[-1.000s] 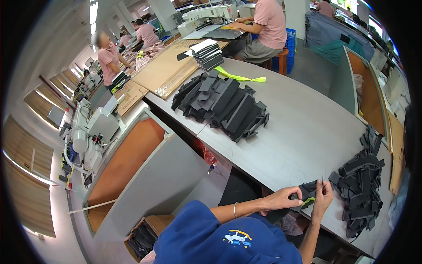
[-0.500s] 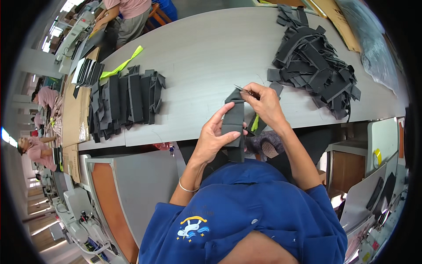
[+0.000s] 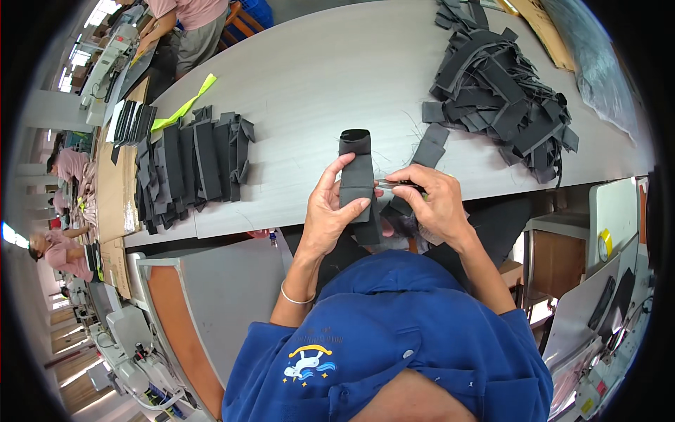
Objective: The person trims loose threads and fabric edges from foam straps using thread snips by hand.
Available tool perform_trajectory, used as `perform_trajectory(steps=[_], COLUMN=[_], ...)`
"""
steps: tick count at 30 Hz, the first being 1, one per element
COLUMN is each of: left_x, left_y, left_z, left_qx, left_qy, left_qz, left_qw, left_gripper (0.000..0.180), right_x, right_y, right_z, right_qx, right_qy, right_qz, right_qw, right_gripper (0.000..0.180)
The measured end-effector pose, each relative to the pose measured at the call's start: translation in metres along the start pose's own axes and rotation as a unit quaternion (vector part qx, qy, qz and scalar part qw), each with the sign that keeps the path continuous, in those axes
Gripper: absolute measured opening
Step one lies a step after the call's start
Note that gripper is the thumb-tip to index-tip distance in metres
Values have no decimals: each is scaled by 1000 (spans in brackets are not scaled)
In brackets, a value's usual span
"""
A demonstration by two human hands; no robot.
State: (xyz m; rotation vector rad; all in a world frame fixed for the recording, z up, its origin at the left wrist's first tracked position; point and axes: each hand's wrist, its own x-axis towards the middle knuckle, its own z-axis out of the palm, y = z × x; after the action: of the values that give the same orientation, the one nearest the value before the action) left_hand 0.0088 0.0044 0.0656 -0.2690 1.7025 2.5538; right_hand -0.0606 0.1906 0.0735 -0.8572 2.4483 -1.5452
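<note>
My left hand (image 3: 330,214) pinches a dark grey fabric strip (image 3: 357,172) between thumb and fingers, upright over the table's near edge. The strip's top end forms an open loop, and its lower part hangs toward my lap. In my right hand (image 3: 434,200) is a small pair of thread snips (image 3: 397,184), its thin metal tips pointing left at the strip's right edge; whether the blades touch it I cannot tell. Behind my right hand another grey strip (image 3: 430,145) lies on the table and runs over its edge. Loose threads show around it.
A tangled heap of grey strips (image 3: 492,91) lies at the right, with clear plastic sheeting (image 3: 598,77) beyond. Stacked grey strips (image 3: 204,158) and a neon yellow strip (image 3: 186,105) are at the left, beside cardboard (image 3: 116,190). A person (image 3: 197,32) works at the far left.
The snips have moved from the strip's far end down to its right side. My left hand has shifted slightly left, and the strip's top now shows as an open loop.
</note>
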Motion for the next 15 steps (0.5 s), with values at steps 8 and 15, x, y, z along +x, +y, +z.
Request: perform_trajectory(steps=[8, 15], left_x=[-1, -4], left_y=[2, 4], left_z=[2, 5], left_qx=[43, 40], left_qy=[13, 5], left_qz=[15, 0], left_qw=[999, 999], left_gripper=[70, 69], right_x=[1, 0], right_y=[0, -5], right_z=[6, 3], right_qx=[-60, 1], right_qy=[37, 12], right_qz=[-57, -2], right_qw=[996, 1000], right_gripper=[11, 11])
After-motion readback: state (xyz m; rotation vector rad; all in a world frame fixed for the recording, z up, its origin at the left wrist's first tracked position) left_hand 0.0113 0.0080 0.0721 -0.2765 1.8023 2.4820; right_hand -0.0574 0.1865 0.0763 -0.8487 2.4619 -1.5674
